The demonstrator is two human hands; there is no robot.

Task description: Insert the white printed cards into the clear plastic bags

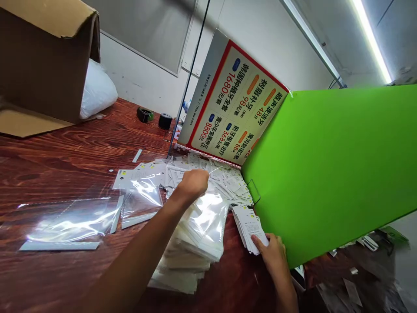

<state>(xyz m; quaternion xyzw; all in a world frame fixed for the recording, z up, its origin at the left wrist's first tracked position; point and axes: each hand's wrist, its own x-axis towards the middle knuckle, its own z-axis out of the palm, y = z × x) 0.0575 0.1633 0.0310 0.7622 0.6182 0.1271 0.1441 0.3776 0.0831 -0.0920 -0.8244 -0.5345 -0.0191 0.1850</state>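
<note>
My left hand (194, 182) is closed above a tall stack of clear plastic bags (192, 243), at the edge of a pile of white printed cards (228, 180); what its fingers hold, if anything, is hidden. At the right, my right hand (272, 252) grips the lower end of a small stack of white cards (247, 224), its thumb on top. Left of the bag stack lie loose clear bags (68, 221) with pale strips, and one bag (141, 198) has a white card at its top.
An open cardboard box (42, 65) with a white plastic bundle (97, 89) stands at the back left. Black rolls (165, 121) sit behind the cards. A printed sign board (231, 100) and a big green panel (335, 169) wall off the back and right.
</note>
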